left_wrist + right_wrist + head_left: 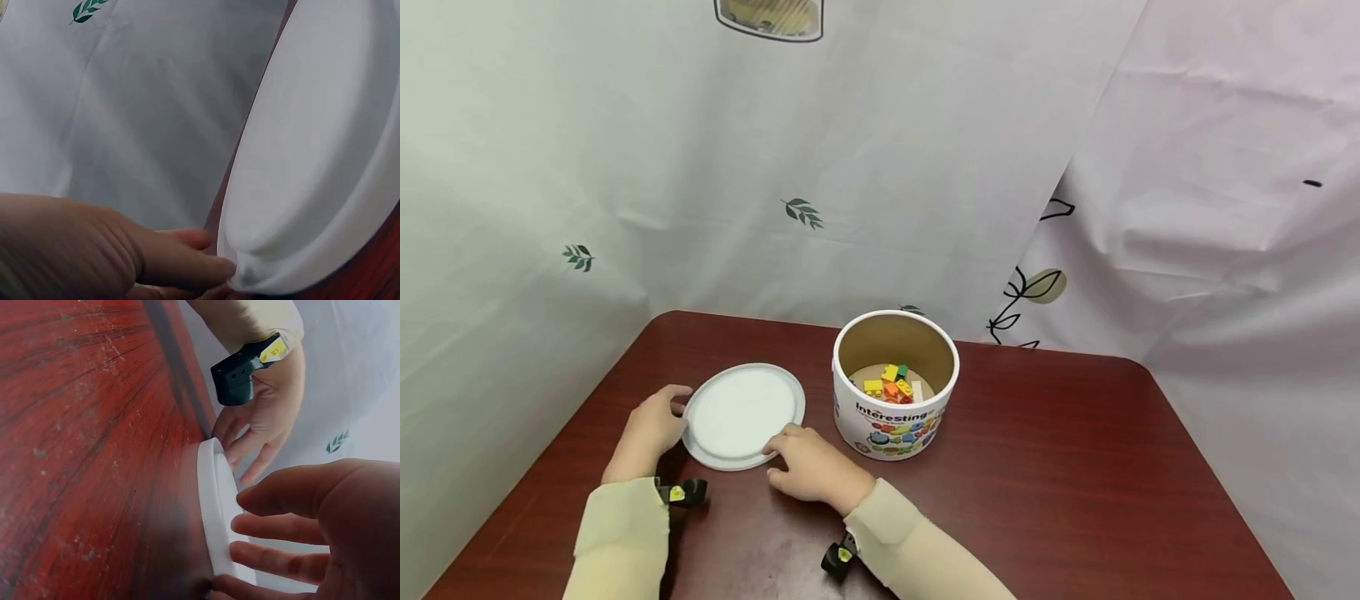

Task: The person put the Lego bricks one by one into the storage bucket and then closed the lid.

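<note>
A round white lid (741, 412) with a raised rim lies on the table, set between both hands. At its left edge is my left hand (653, 423); the left wrist view shows the thumb (215, 269) right at the rim, with other fingers lower down and partly hidden. Over the lid's near right edge reaches my right hand (816, 468). Its fingers (281, 528) are spread and loosely bent in the right wrist view, fingertips at the rim and nothing gripped between them.
Right of the lid stands a white round tub (887, 429) printed "Interesting", its top uncovered. Several coloured toy bricks (891, 385) lie on its bottom. The dark red table (1060, 467) ends at a hanging white cloth (880, 167) with leaf prints.
</note>
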Available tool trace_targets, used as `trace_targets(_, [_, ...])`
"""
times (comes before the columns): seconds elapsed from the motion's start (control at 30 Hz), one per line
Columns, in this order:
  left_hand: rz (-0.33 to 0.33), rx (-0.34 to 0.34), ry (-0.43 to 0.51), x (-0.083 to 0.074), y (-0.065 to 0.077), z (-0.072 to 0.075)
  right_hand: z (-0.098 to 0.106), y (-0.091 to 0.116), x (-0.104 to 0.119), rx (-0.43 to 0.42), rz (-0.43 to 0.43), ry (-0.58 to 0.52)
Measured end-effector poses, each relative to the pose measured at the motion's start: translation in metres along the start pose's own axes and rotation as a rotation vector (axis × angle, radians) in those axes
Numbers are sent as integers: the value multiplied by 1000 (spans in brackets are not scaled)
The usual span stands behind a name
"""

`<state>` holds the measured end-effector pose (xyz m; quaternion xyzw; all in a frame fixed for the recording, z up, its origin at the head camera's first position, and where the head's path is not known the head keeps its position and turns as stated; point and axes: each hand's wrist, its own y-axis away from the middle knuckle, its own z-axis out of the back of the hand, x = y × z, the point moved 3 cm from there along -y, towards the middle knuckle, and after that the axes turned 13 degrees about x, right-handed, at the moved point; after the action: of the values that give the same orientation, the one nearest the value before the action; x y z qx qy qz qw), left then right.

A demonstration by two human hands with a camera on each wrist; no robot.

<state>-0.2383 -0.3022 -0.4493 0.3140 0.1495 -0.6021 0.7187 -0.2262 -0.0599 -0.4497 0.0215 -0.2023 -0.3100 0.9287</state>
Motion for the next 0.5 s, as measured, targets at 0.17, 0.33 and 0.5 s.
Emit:
trace_targets(0.17, [11,24,2,0,0,-1,3,4,3,54,-49,-63])
trace_targets(0.33, [15,44,22,2,-1,-2,3,5,0,25,-22,-77])
trace_targets(0.5, [-37,76,138,-2,2,0,4,11,-5,-54,3,-90])
